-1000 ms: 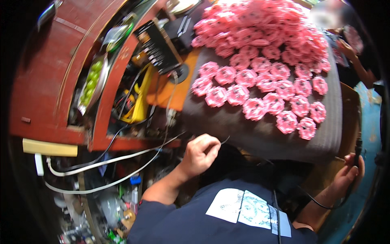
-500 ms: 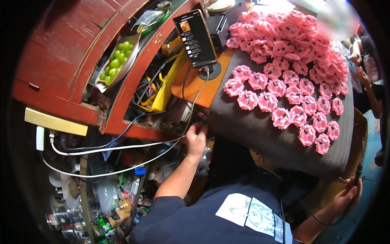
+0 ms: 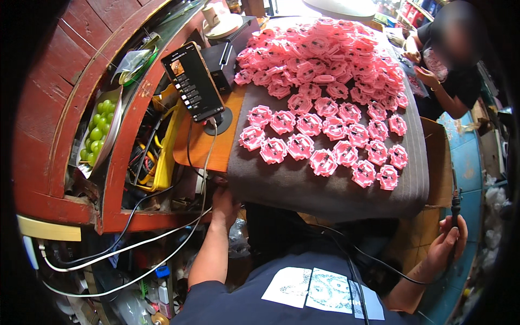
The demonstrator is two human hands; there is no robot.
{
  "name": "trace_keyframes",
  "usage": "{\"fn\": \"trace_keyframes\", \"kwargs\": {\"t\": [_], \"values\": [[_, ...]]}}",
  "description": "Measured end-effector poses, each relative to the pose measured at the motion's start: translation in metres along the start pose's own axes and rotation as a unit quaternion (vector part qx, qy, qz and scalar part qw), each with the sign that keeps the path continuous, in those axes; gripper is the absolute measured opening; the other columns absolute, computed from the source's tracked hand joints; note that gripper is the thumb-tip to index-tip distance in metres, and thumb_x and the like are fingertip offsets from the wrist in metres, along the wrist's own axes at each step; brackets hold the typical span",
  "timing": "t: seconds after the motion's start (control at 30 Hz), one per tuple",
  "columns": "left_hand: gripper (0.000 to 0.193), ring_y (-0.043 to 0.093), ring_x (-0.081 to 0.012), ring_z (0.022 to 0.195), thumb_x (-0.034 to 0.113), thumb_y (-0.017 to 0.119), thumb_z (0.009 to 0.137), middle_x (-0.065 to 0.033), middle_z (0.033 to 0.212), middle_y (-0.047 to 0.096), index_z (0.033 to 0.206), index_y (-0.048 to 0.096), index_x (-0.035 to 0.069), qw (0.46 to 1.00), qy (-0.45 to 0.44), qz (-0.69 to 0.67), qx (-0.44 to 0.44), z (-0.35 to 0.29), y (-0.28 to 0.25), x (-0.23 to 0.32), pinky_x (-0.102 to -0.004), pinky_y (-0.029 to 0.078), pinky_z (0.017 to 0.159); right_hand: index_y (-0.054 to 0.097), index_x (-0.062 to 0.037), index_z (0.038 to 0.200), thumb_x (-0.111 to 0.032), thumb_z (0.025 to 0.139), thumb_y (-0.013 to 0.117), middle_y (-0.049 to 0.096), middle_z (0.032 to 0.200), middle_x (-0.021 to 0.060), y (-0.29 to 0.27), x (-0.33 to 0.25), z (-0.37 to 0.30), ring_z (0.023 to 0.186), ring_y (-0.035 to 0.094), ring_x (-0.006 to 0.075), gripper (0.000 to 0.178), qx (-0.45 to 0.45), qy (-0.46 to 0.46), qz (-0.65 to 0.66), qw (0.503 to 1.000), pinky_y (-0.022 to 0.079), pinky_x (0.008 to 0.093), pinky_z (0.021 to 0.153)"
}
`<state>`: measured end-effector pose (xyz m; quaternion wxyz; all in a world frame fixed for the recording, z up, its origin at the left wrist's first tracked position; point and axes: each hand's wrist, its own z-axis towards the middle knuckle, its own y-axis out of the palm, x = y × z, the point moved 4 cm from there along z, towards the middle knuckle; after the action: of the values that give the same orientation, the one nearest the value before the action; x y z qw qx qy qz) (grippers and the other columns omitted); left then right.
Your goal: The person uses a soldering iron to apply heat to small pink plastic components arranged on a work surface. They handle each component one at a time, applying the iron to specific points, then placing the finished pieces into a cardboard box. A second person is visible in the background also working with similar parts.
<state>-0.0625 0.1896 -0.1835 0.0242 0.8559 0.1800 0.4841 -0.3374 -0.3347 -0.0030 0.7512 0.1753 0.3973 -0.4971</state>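
Dark-topped table dominates scene. Pink heap covers its far end, layers deep. Nearer, pink pieces lie in loose rows, dark parts at centres. By look of it, smaller share laid out, larger share still in heap; whether any piece is finished, cannot tell. Orange shelf adjoins at left, bearing propped phone. Left hand at shelf's lower edge, fingers hidden, grip impossible to tell. Right hand, well apart from rows, curls around upright corded tool.
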Motion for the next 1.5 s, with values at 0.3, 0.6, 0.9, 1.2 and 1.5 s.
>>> {"fn": "trace_keyframes", "kwargs": {"t": [0.3, 0.6, 0.9, 1.2, 1.5], "values": [[0.025, 0.073, -0.0187, 0.099, 0.015, 0.070, 0.104, -0.0055, 0.115, 0.074, 0.128, 0.065, 0.009, 0.981, 0.039, -0.127, -0.143, 0.020, -0.032, -0.045, -0.0328, 0.060, 0.083, 0.061, 0.0070, 0.134, -0.012, 0.108, 0.053, 0.068, 0.116, 0.0176, 0.008, -0.018, 0.007, 0.093, 0.066, 0.0205, 0.033, -0.017, -0.028, -0.012, 0.999, 0.056, 0.0304, 0.084], [0.037, 0.065, -0.0161, 0.100, 0.020, 0.069, 0.103, -0.0077, 0.115, 0.061, 0.132, 0.052, 0.005, 0.981, 0.176, 0.060, 0.060, -0.020, -0.046, -0.034, -0.0309, 0.058, 0.075, 0.064, 0.0035, 0.132, -0.009, 0.102, 0.060, 0.068, 0.116, 0.0181, 0.050, -0.012, 0.006, 0.087, 0.066, 0.0193, 0.033, -0.053, -0.057, 0.070, 0.995, 0.054, 0.0312, 0.076], [0.031, 0.064, -0.0258, 0.092, -0.006, 0.076, 0.084, -0.0131, 0.106, 0.064, 0.112, 0.066, 0.003, 0.700, 0.549, 0.362, -0.278, -0.174, 0.155, 0.037, -0.0358, 0.054, 0.083, 0.066, 0.0044, 0.130, -0.003, 0.104, 0.064, 0.074, 0.093, 0.0175, 0.101, 0.004, 0.000, 0.079, 0.072, 0.0209, 0.027, -0.136, -0.055, 0.110, 0.983, 0.058, 0.0312, 0.070], [0.044, 0.058, -0.0298, 0.121, 0.031, 0.085, 0.080, -0.0075, 0.124, 0.067, 0.115, 0.072, 0.007, 0.492, 0.662, 0.497, -0.270, -0.184, 0.330, 0.019, -0.0494, 0.036, 0.101, 0.065, -0.0020, 0.117, 0.012, 0.082, 0.068, 0.070, 0.099, 0.0155, 0.149, 0.021, 0.019, 0.084, 0.069, 0.0318, 0.038, -0.170, -0.115, 0.008, 0.979, 0.056, 0.0385, 0.077], [0.033, 0.066, -0.0247, 0.114, 0.018, 0.080, 0.084, -0.0064, 0.127, 0.074, 0.114, 0.075, 0.007, 0.467, 0.687, 0.443, -0.338, -0.175, 0.327, 0.016, -0.0519, 0.035, 0.106, 0.058, -0.0026, 0.119, 0.013, 0.076, 0.073, 0.067, 0.095, 0.0157, 0.157, 0.010, 0.015, 0.076, 0.062, 0.0367, 0.049, -0.209, -0.220, -0.026, 0.952, 0.051, 0.0450, 0.071]]}}
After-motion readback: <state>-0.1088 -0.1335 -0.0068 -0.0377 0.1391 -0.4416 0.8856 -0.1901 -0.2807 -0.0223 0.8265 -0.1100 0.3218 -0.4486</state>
